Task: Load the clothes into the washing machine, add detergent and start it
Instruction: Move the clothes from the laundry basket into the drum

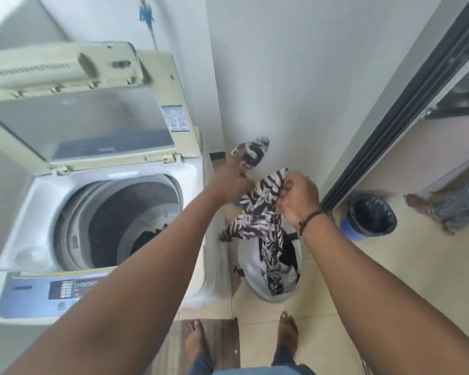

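Observation:
A top-loading washing machine (52, 190) stands at the left with its lid (79, 115) raised and a dark garment low in its drum (144, 239). To its right, on the floor, a laundry basket (244, 272) holds more clothes. A black-and-white zebra-print garment (266, 212) hangs over the basket, its lower end still trailing into it. My left hand (233, 180) grips one bunched end of the garment. My right hand (298, 196) grips another part beside it. Both hands are above the basket, to the right of the drum opening.
The control panel (65, 290) runs along the machine's front edge. A blue bin with a black liner (368, 215) sits at the right by a sliding door track (406, 104). Another person's feet (428, 209) stand beyond it. My bare feet are on a mat (173, 345) and tiles.

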